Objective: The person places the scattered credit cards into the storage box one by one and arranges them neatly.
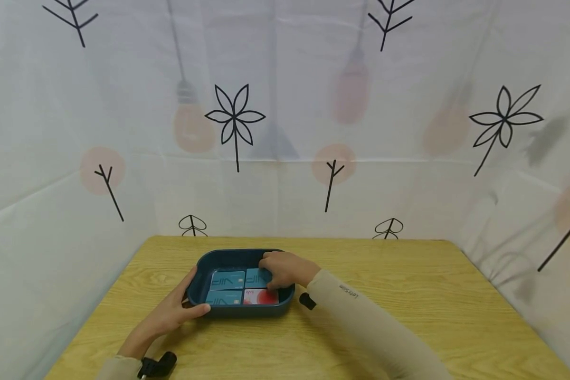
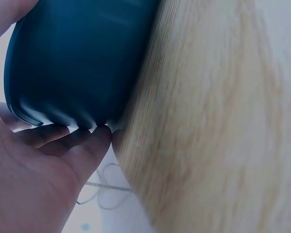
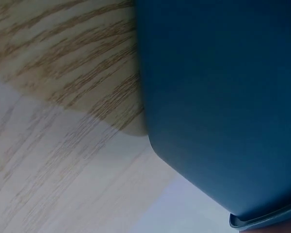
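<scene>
A dark blue tray [image 1: 237, 312] stands on the table with several cards laid flat in two rows. Blue VIP cards [image 1: 227, 280] fill the left side, and a white and red card [image 1: 260, 296] lies at the front right. My left hand [image 1: 173, 306] grips the tray's left end, thumb on the front rim and fingers against the outer wall [image 2: 82, 73]. Over the right end reaches my right hand [image 1: 286, 268], its curled fingers and thumb at the back-right blue card [image 1: 255, 277], whose right part they hide. In the right wrist view the tray's outer wall [image 3: 223, 107] fills much of the frame.
The wood-grain table [image 1: 385, 295] extends around the tray. Behind it and at both sides hangs a white cloth [image 1: 285, 200] with plant and bulb prints. Black wrist devices [image 1: 159, 364] sit at both wrists, close above the tabletop.
</scene>
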`<control>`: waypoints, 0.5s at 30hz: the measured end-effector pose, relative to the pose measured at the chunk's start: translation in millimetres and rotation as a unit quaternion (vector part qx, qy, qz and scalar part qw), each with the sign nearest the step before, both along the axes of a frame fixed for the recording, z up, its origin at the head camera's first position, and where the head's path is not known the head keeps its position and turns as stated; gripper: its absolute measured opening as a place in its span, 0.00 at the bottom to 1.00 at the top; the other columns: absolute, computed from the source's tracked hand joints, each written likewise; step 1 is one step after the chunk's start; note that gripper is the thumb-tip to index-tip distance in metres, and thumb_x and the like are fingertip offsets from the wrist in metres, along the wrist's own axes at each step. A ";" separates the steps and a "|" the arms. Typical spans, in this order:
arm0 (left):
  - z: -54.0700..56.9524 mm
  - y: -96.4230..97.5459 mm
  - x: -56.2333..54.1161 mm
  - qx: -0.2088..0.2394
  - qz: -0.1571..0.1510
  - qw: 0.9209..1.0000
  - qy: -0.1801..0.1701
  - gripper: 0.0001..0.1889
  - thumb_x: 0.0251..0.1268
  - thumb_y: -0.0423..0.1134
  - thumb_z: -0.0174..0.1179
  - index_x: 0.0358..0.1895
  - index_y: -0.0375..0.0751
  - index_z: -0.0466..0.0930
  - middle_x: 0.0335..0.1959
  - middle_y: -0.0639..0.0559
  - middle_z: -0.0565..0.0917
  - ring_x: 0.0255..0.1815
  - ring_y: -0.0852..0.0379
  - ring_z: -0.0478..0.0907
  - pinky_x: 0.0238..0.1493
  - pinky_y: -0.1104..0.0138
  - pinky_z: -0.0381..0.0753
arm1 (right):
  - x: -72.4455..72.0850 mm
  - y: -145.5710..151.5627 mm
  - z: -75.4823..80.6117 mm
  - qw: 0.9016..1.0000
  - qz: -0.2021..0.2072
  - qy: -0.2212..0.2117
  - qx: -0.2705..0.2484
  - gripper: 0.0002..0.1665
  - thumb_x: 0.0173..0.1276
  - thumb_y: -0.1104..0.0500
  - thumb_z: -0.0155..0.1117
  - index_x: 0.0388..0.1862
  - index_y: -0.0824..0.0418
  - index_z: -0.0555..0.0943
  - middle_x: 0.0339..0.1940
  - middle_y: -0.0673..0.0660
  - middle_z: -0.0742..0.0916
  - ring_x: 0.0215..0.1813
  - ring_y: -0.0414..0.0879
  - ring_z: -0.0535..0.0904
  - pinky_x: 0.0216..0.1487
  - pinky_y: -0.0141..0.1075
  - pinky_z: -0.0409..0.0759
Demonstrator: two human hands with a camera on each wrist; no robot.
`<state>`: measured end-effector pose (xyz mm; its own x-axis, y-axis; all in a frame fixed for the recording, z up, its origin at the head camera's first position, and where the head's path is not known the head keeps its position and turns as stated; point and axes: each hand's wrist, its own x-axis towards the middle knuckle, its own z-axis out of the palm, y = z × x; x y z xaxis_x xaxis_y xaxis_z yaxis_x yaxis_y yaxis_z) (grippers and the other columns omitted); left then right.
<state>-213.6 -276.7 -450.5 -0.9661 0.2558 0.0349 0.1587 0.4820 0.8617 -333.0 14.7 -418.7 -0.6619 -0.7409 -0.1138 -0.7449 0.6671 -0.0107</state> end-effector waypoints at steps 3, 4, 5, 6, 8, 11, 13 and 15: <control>-0.2 0.3 0.2 0.000 0.001 1.000 -0.003 0.52 0.62 0.44 0.65 0.78 0.45 0.33 0.75 0.32 0.39 0.69 0.34 0.58 0.59 0.54 0.71 | 0.2 -0.9 0.0 1.000 -0.002 0.003 0.006 0.27 0.59 0.46 0.70 0.56 0.54 0.80 0.44 0.48 0.78 0.41 0.40 0.72 0.52 0.35 0.75; -0.2 0.5 0.3 0.001 0.001 1.000 -0.004 0.52 0.62 0.44 0.65 0.78 0.45 0.33 0.75 0.32 0.39 0.70 0.34 0.58 0.59 0.53 0.71 | 0.4 -1.2 0.1 1.000 -0.001 0.004 0.008 0.27 0.59 0.46 0.70 0.56 0.54 0.80 0.45 0.48 0.79 0.42 0.39 0.72 0.52 0.35 0.75; -0.4 0.5 0.3 0.000 0.001 1.000 -0.005 0.52 0.62 0.44 0.65 0.78 0.46 0.32 0.75 0.32 0.39 0.70 0.34 0.57 0.59 0.54 0.71 | 0.4 -1.4 0.1 1.000 -0.001 0.006 0.010 0.27 0.59 0.46 0.70 0.57 0.54 0.80 0.45 0.48 0.79 0.42 0.39 0.72 0.53 0.35 0.75; -0.3 0.7 0.4 0.000 0.002 1.000 -0.005 0.52 0.62 0.44 0.65 0.78 0.46 0.32 0.75 0.32 0.39 0.70 0.34 0.57 0.59 0.53 0.71 | 0.7 -1.7 0.1 1.000 -0.001 0.006 0.013 0.28 0.60 0.47 0.70 0.57 0.54 0.80 0.46 0.48 0.79 0.42 0.39 0.73 0.53 0.35 0.75; -0.4 0.9 0.4 0.000 0.003 1.000 -0.005 0.53 0.62 0.44 0.65 0.78 0.45 0.32 0.75 0.32 0.38 0.70 0.33 0.56 0.59 0.54 0.71 | 1.3 -2.2 0.6 1.000 -0.002 0.007 0.017 0.28 0.60 0.47 0.70 0.58 0.54 0.79 0.48 0.48 0.80 0.43 0.38 0.73 0.54 0.35 0.74; -0.1 1.1 0.4 0.001 0.004 1.000 -0.005 0.53 0.61 0.43 0.66 0.78 0.45 0.33 0.75 0.31 0.39 0.70 0.33 0.56 0.59 0.53 0.71 | 2.4 -2.8 1.8 1.000 -0.006 0.008 0.020 0.27 0.61 0.48 0.70 0.58 0.54 0.79 0.49 0.48 0.80 0.44 0.38 0.74 0.55 0.35 0.74; 0.1 1.1 0.3 0.001 0.005 1.000 -0.005 0.53 0.61 0.43 0.66 0.78 0.45 0.33 0.75 0.31 0.39 0.70 0.33 0.56 0.59 0.53 0.71 | 3.3 -3.2 2.3 1.000 -0.008 0.009 0.023 0.27 0.61 0.49 0.69 0.58 0.54 0.79 0.51 0.48 0.81 0.46 0.38 0.74 0.56 0.35 0.74; -0.8 1.2 0.2 -0.001 0.008 1.000 -0.007 0.53 0.61 0.44 0.66 0.78 0.46 0.33 0.76 0.32 0.39 0.70 0.34 0.56 0.59 0.54 0.71 | 3.7 -3.3 2.4 1.000 -0.009 0.010 0.026 0.27 0.61 0.49 0.69 0.59 0.53 0.79 0.52 0.48 0.81 0.48 0.39 0.75 0.57 0.36 0.73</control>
